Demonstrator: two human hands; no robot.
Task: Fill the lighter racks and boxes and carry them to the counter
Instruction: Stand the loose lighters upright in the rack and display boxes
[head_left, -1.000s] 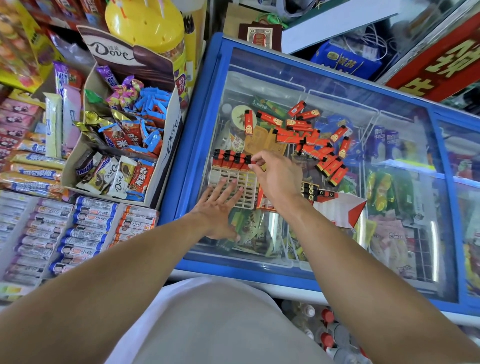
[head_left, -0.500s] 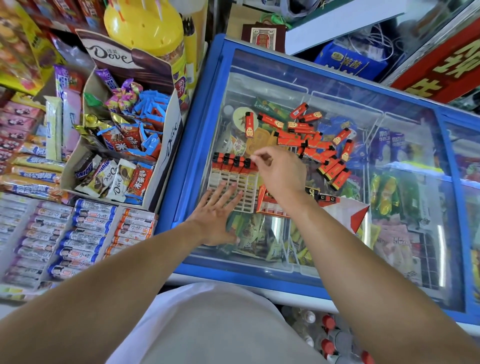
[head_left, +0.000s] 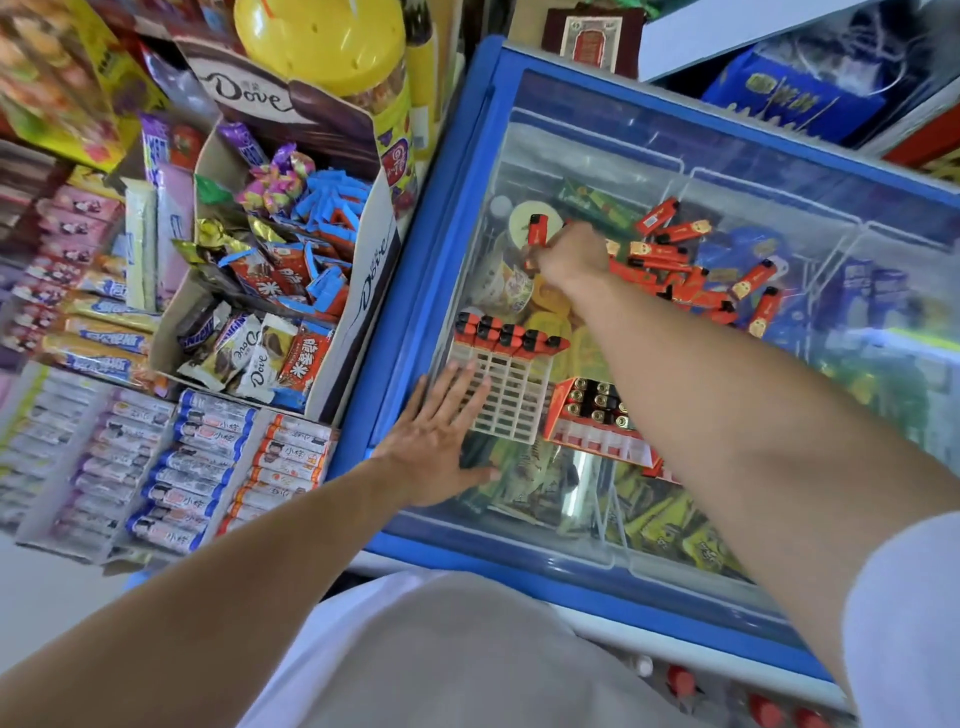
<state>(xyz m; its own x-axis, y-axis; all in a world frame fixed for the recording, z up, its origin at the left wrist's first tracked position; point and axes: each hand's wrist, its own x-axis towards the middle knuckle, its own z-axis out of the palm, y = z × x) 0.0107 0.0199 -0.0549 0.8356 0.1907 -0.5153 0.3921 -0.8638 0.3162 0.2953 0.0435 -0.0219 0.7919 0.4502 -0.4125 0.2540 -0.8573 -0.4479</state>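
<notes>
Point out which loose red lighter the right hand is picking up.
The lone lighter at the pile's left end, apart from the scattered heap; the right hand pinches it.

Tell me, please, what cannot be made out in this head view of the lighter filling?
- Right hand fingertips: hidden behind the hand; its hold on the upright lighter unclear.
- Red lighter box: right part covered by the right forearm.
- Lighter prints: too small, blurred.
- White rack: near corner under left hand.

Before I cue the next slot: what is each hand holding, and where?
Right hand pinches a red lighter by its lower end; left hand lies flat, holding nothing.
</notes>
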